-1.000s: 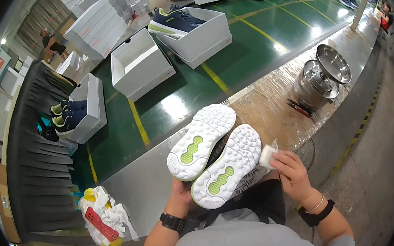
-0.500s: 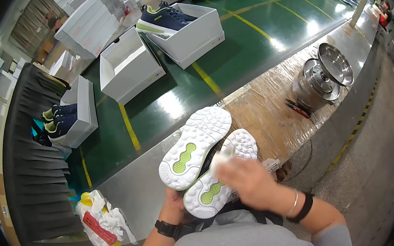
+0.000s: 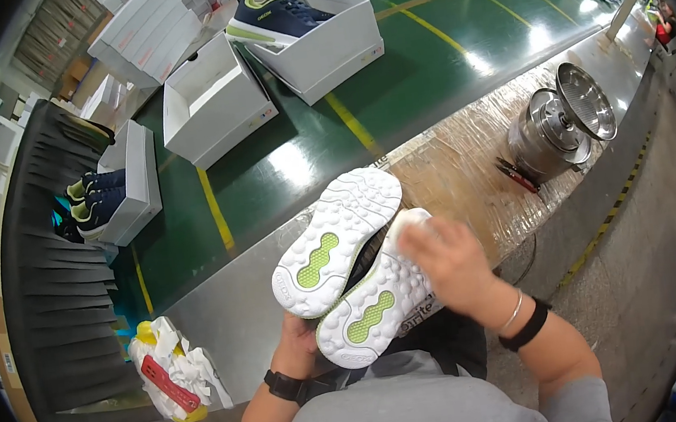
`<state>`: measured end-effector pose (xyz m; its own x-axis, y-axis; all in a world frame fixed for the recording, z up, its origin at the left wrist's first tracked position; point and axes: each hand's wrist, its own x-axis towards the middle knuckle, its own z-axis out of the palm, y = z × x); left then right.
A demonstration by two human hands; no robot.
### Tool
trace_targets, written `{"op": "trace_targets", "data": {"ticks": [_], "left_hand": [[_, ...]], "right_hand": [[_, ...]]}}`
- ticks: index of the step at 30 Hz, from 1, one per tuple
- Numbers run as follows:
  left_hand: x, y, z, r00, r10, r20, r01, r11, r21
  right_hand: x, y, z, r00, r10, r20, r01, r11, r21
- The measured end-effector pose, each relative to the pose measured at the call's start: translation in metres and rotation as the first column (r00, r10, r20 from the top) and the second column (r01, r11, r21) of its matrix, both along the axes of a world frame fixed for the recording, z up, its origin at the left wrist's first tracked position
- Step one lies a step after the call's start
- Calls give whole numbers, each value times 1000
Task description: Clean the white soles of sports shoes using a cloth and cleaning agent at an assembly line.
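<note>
Two sneakers are held soles up, side by side and tilted. The left sneaker point(image 3: 341, 240) and the right sneaker point(image 3: 353, 344) have knobbly white soles with green mesh insets; dark uppers show between them. My left hand point(image 3: 299, 338) grips them from below at the heel end, its fingers mostly hidden behind the soles. Over the toe of the right sneaker is my right hand point(image 3: 451, 266), slightly blurred. Its bent fingers press what looks like a white cloth point(image 3: 412, 217) against that sole.
A green conveyor belt point(image 3: 271, 210) carries an open white box point(image 3: 216, 125), another box with sneakers point(image 3: 337, 57), and a third at left point(image 3: 135, 188). On the bench are a steel dispenser point(image 3: 550, 137), red-handled pliers point(image 3: 516, 176) and a red cutter point(image 3: 166, 385) on crumpled white cloths.
My right hand has moved from the middle of the right sneaker's sole up and right to its toe, with the white cloth. The left hand still holds the pair.
</note>
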<state>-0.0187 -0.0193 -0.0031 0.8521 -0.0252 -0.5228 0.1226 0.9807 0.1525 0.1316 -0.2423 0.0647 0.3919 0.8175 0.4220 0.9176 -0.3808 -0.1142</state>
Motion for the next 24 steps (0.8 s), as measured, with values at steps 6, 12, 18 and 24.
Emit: {"op": "trace_targets", "data": {"ticks": [6, 12, 18, 24], "left_hand": [[7, -4, 7, 1000, 10, 19, -11, 999, 44], [3, -9, 21, 999, 22, -27, -19, 996, 91], [7, -27, 50, 999, -19, 26, 0, 803, 596], [1, -5, 22, 997, 74, 13, -72, 992, -106]], "right_hand": [[-36, 9, 23, 983, 130, -131, -112, 985, 134], [11, -3, -3, 998, -62, -24, 62, 998, 18], [-24, 3, 16, 988, 123, -90, -116, 989, 88], [27, -14, -37, 985, -106, -135, 121, 987, 103]]}}
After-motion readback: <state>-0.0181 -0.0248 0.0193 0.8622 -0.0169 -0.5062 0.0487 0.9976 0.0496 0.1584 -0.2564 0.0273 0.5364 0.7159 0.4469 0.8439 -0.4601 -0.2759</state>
